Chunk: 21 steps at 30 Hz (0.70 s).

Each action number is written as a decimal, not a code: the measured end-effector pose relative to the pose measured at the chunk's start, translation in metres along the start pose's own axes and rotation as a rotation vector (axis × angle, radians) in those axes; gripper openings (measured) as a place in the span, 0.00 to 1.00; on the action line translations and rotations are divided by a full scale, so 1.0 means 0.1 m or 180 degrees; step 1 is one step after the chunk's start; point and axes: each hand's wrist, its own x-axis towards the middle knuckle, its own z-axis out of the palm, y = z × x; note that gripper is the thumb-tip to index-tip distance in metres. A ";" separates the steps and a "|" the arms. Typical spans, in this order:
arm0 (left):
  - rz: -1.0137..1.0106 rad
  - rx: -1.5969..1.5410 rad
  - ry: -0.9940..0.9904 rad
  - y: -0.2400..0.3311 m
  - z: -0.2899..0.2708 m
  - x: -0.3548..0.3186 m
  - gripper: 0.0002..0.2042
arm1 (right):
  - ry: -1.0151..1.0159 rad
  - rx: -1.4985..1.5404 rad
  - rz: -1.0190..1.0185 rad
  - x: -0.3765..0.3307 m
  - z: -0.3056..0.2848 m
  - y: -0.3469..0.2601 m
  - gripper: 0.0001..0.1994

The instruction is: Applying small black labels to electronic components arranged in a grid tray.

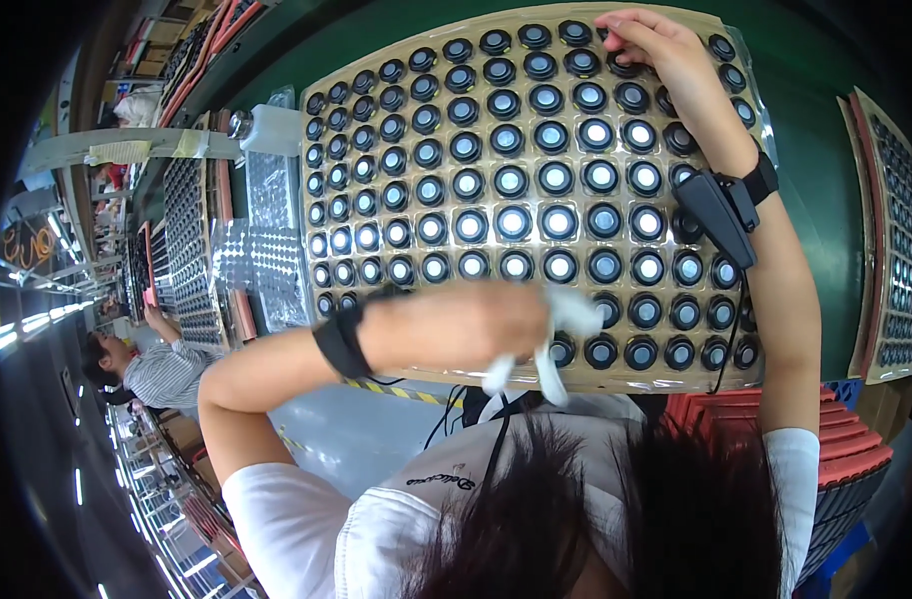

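Work surface [810, 130], green, lies open beyond the tray's [625, 379] far edge and in a strip between its right edge and a second tray [897, 250]; clear plastic packaging [273, 185] sits just beside the left edge. The right forearm crosses above the tray's right side, and the right hand [650, 40] is at its far edge, toward the far right corner, fingers bent inward; whether they grasp a piece, I cannot tell. The left forearm comes across the tray's near edge, and the left hand [496, 319] is over its near rows, blurred, with white material [573, 312] at its fingers; held or worn, clenched or released, I cannot tell. Round black parts [560, 223] with pale, shiny centres sit in rows across the tray's clear pockets.
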 end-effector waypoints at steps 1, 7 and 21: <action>-0.0216 0.0264 0.0247 -0.16 -0.13 0.09 0.06 | 0.0117 0.0083 0.0041 -0.01 -0.01 -0.02 0.08; -0.0670 0.1591 0.1900 -1.34 -1.10 0.56 0.05 | 0.0241 0.0344 0.0099 0.03 -0.05 0.00 0.08; 0.0411 -0.0145 -0.0136 0.00 0.04 0.63 0.09 | 0.0850 0.1783 0.0261 0.09 -0.48 -0.02 0.07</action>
